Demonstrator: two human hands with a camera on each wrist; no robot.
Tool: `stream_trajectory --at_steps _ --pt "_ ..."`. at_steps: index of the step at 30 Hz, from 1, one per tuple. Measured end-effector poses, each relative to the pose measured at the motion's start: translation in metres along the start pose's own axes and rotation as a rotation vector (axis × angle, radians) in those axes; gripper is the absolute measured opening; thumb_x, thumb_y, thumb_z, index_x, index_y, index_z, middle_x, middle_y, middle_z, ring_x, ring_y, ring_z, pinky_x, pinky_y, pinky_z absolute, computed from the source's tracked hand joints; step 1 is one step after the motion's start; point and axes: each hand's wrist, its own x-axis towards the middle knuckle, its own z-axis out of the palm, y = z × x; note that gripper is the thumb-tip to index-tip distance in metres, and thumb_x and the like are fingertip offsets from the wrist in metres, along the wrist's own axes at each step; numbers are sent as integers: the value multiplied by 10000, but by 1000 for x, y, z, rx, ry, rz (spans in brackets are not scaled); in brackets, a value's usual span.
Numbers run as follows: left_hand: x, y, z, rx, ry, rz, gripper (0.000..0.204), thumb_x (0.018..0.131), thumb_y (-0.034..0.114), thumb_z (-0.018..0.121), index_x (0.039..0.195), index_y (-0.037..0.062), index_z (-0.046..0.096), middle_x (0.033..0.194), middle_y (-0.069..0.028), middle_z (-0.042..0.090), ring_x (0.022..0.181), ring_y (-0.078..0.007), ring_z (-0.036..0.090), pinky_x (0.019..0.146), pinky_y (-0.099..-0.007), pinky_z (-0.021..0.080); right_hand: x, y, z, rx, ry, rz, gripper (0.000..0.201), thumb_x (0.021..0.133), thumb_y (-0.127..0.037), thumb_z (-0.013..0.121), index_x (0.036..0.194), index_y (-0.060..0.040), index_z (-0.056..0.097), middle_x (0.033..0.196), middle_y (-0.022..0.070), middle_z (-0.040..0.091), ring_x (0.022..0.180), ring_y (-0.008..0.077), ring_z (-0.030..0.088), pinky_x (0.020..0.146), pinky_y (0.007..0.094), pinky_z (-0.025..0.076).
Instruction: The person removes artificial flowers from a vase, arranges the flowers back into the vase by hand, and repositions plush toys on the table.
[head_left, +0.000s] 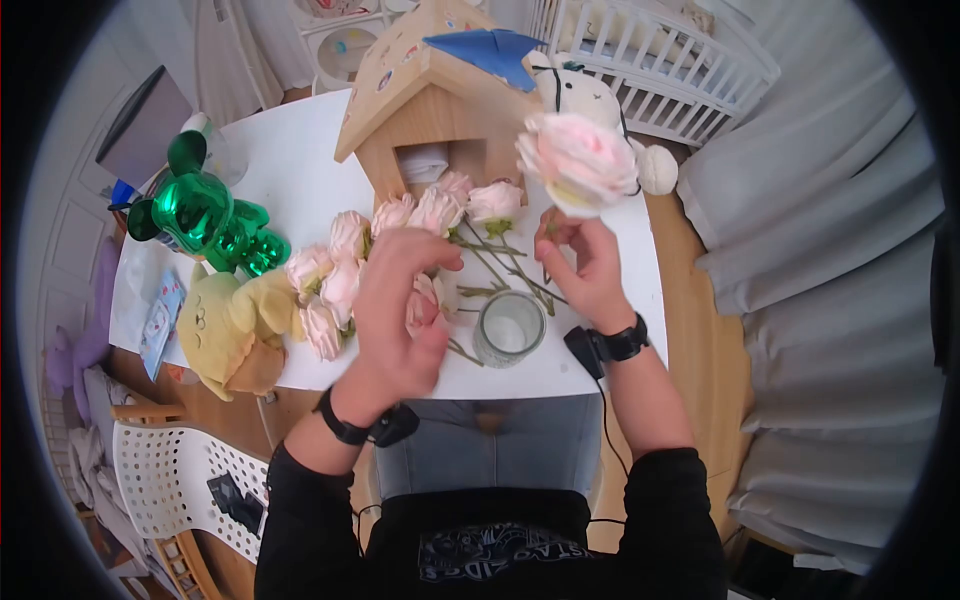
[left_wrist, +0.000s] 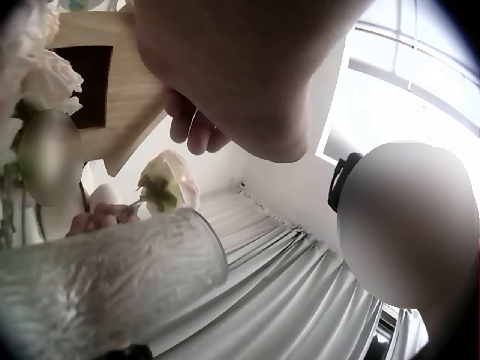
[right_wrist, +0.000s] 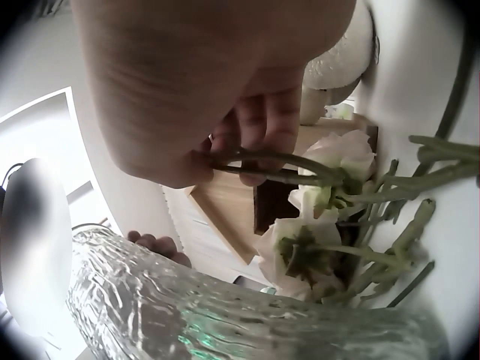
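My right hand pinches the stem of a pale pink rose, whose large bloom rises above the fingers beside the wooden house. In the right wrist view the stem shows between thumb and fingers. A clear textured glass vase stands upright between the two hands, near the table's front edge. My left hand hovers over the lying roses, fingers loosely bent and nothing seen in them. More roses lie with green stems crossing behind the vase.
A wooden house with a blue piece on its roof stands at the back of the white table. At left are a shiny green bear figure and a yellow plush toy. A white plush sits behind the rose.
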Motion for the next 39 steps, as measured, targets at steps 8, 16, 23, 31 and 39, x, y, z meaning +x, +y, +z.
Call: stream_trajectory --at_steps 8,16,23,31,39 --pt "64 -10 12 -170 -27 -154 120 996 117 673 972 8 716 842 -105 679 733 -232 654 690 -336 512 -14 21 1 -69 18 68 270 899 -16 803 1138 2 678 927 71 698 759 153 681 758 297 555" --pt "102 67 -36 -23 -318 166 339 698 31 716 1021 -68 728 826 -129 684 733 -300 649 716 -368 529 -13 28 -10 -197 54 28 345 893 -44 815 1217 11 712 904 72 715 727 150 689 710 300 539" --pt "94 63 -45 138 -686 102 768 730 381 961 1324 -18 680 1240 -189 660 1051 -384 660 907 -437 549 -9 17 -19 -254 -107 41 144 967 37 727 1096 19 663 1051 61 689 884 123 650 775 287 558" --pt "107 11 -29 -62 -501 -76 394 858 140 844 1201 1 709 1052 -130 743 974 -278 703 884 -375 548 -3 17 -11 -147 -2 51 301 910 -45 835 1169 25 700 1001 91 767 717 127 693 692 269 537" --pt "42 -58 26 -69 -304 -443 131 1007 115 714 1045 -10 714 838 -43 694 733 -74 601 661 -261 496 -5 21 -9 -60 44 26 339 929 -10 799 1243 42 682 983 56 722 732 81 638 706 240 531"
